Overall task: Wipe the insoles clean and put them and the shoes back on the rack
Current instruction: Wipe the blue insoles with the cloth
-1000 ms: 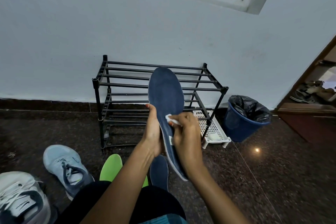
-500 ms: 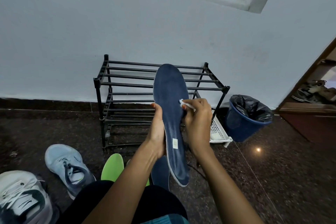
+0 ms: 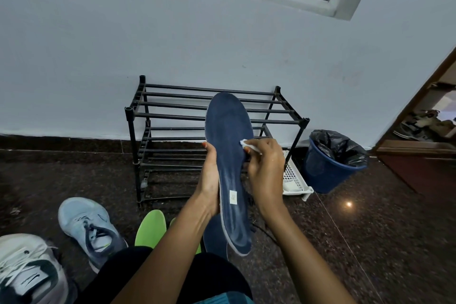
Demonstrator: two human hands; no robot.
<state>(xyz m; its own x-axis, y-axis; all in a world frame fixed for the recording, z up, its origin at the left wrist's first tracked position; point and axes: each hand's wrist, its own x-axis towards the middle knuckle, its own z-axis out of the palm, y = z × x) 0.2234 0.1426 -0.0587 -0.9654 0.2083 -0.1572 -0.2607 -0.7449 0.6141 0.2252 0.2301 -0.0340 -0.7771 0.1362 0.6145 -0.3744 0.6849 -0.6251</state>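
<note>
Compared with one second ago, the right hand (image 3: 265, 170) has gone up the navy insole (image 3: 229, 126) from its narrow middle part to where the forefoot begins, and the small white label near the heel, half covered before, now shows fully. In the last half second the right hand has almost not moved. It pinches a small crumpled white wipe (image 3: 247, 143) and presses it on the right edge of the insole. The left hand (image 3: 209, 180) grips the insole from the left side and holds it up, toe upward, in front of the rack (image 3: 172, 116). The insole is long with rounded ends, with a dull fabric face and a thin pale rim. The rack is made of thin black bars. On the dark polished speckled floor (image 3: 370, 229) lie a green insole (image 3: 150, 229), a second navy insole (image 3: 213, 234), a light blue shoe (image 3: 86, 224) with mesh and a white shoe (image 3: 27, 271) with laces.
</note>
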